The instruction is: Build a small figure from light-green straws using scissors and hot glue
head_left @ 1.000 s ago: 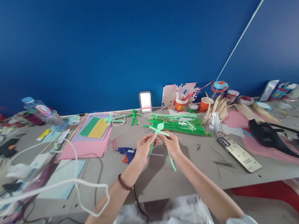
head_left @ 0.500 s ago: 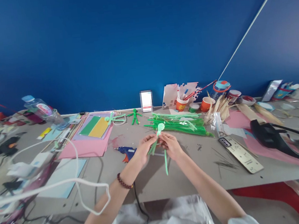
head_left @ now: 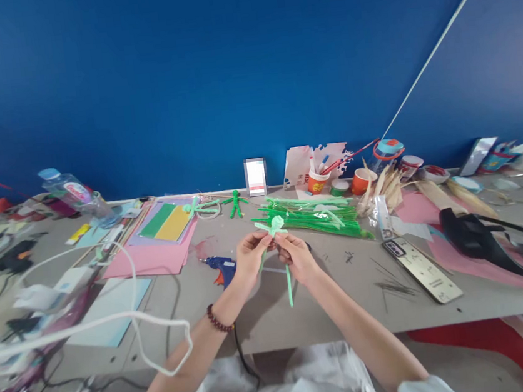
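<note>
Both my hands hold a light green pipe-cleaner figure [head_left: 274,227] above the table [head_left: 303,311]. My left hand [head_left: 249,257] pinches its body from the left, a bead bracelet on that wrist. My right hand [head_left: 297,256] pinches it from the right. The figure's round head sticks up above my fingers and a loose strand [head_left: 289,284] hangs down between my hands. Just beyond lies a pile of green pipe cleaners [head_left: 315,215]. A finished dark green figure [head_left: 235,204] and a pale green one [head_left: 199,207] lie further back.
A blue glue gun [head_left: 220,267] lies left of my hands, its cord running off the front edge. Coloured paper sheets [head_left: 154,246], a water bottle [head_left: 75,195] and a white cable [head_left: 115,319] fill the left. Paper cups [head_left: 335,181], dried leaves [head_left: 383,185], a phone [head_left: 421,269] and a black object [head_left: 479,240] sit right.
The figure has been turned between my fingers. Its hanging strand swung from slanting right to hanging straight down. My hands stayed in about the same place.
</note>
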Demonstrator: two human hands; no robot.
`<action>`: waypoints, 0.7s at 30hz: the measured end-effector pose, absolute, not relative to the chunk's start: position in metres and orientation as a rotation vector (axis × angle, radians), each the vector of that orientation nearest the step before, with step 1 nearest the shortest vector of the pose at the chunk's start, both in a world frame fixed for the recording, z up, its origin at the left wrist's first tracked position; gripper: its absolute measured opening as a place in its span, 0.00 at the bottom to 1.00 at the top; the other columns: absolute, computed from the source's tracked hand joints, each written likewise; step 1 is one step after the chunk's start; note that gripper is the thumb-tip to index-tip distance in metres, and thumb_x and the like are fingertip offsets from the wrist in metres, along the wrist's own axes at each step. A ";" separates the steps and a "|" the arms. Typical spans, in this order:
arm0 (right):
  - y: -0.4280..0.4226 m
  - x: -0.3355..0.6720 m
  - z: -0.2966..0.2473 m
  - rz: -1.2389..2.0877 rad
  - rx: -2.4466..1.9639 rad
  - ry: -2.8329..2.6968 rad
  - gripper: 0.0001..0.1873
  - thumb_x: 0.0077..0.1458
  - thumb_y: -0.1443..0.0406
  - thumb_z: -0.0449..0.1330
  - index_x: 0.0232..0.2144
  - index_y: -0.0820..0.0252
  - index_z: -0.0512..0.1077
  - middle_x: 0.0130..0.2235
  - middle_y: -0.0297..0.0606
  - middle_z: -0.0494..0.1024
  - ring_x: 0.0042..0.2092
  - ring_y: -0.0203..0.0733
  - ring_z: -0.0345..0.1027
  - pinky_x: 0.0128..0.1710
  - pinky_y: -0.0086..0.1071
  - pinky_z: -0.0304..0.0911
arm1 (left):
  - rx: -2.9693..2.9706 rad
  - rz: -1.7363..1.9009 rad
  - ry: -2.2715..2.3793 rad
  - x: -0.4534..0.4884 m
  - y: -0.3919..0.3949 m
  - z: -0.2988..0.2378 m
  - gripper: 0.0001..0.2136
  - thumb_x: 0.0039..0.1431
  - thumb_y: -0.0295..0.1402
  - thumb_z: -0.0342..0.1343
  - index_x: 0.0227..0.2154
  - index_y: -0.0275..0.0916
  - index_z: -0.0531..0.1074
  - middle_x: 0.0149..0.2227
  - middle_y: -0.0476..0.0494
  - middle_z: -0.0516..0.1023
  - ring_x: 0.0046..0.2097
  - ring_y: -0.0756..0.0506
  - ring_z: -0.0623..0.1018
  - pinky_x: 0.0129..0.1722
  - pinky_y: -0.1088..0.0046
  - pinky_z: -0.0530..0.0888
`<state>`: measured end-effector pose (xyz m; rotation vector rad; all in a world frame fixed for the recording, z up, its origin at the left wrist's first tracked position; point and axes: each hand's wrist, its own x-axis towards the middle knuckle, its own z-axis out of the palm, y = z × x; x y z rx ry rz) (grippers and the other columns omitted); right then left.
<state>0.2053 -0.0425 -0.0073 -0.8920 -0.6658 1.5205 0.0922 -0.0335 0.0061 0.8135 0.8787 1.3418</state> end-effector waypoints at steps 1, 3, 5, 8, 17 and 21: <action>-0.043 0.204 -0.007 1.515 -0.891 -0.664 0.16 0.35 0.58 0.69 0.26 0.62 0.74 0.16 0.24 0.58 0.18 0.25 0.39 0.16 0.24 0.35 | 0.777 1.336 0.867 0.092 -0.034 0.007 0.13 0.34 0.35 0.68 0.23 0.34 0.72 0.23 0.49 0.76 0.26 0.51 0.75 0.33 0.71 0.73; -0.043 0.201 -0.008 1.490 -0.903 -0.647 0.16 0.35 0.58 0.69 0.27 0.62 0.74 0.17 0.24 0.59 0.19 0.25 0.41 0.17 0.24 0.35 | 0.707 1.316 0.849 0.093 -0.034 0.007 0.12 0.35 0.34 0.68 0.23 0.34 0.73 0.23 0.50 0.76 0.26 0.52 0.74 0.32 0.73 0.73; -0.045 0.197 -0.009 1.457 -0.933 -0.622 0.16 0.36 0.58 0.69 0.28 0.61 0.75 0.18 0.25 0.61 0.19 0.25 0.43 0.16 0.23 0.36 | 0.638 1.282 0.843 0.093 -0.033 0.006 0.12 0.35 0.33 0.68 0.22 0.34 0.73 0.22 0.50 0.75 0.25 0.53 0.74 0.31 0.76 0.72; -0.047 0.190 -0.012 1.383 -0.998 -0.596 0.16 0.36 0.58 0.68 0.28 0.60 0.74 0.20 0.25 0.64 0.19 0.25 0.45 0.17 0.24 0.39 | 0.556 1.225 0.819 0.093 -0.032 0.005 0.11 0.35 0.32 0.68 0.22 0.33 0.73 0.20 0.51 0.73 0.23 0.56 0.72 0.28 0.81 0.71; -0.048 0.196 -0.011 1.496 -0.928 -0.713 0.16 0.39 0.55 0.67 0.27 0.62 0.74 0.21 0.31 0.71 0.19 0.26 0.52 0.17 0.24 0.39 | 0.566 1.011 0.687 0.089 -0.029 0.006 0.11 0.41 0.34 0.66 0.20 0.34 0.70 0.17 0.54 0.68 0.19 0.56 0.67 0.22 0.80 0.68; -0.047 0.200 -0.010 1.507 -0.909 -0.752 0.19 0.40 0.56 0.67 0.33 0.60 0.76 0.21 0.30 0.68 0.21 0.28 0.54 0.19 0.24 0.43 | 0.654 0.995 0.729 0.089 -0.030 0.003 0.13 0.39 0.38 0.67 0.20 0.34 0.70 0.17 0.52 0.69 0.20 0.55 0.68 0.21 0.79 0.67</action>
